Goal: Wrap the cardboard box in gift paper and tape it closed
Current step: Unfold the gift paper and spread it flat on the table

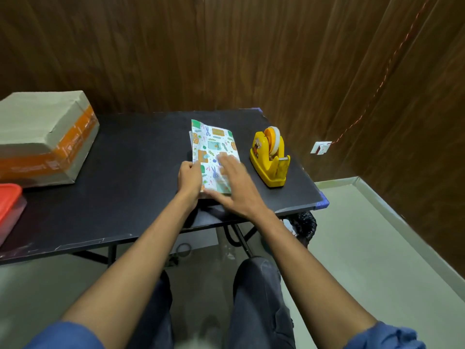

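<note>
A small box covered in white gift paper (212,144) with green, orange and blue prints lies on the black table (130,172), right of its middle. My left hand (189,178) grips the package's near left edge with curled fingers. Across the near part of its top, my right hand (235,183) lies flat with straight, spread fingers. A yellow tape dispenser (270,157) with a roll of tape stands just right of the package, apart from both hands.
A large cardboard box (42,137) with orange tape sits at the table's far left. A red-lidded container (8,207) is at the left edge. A wood-panelled wall stands behind; the table's right edge drops to the floor.
</note>
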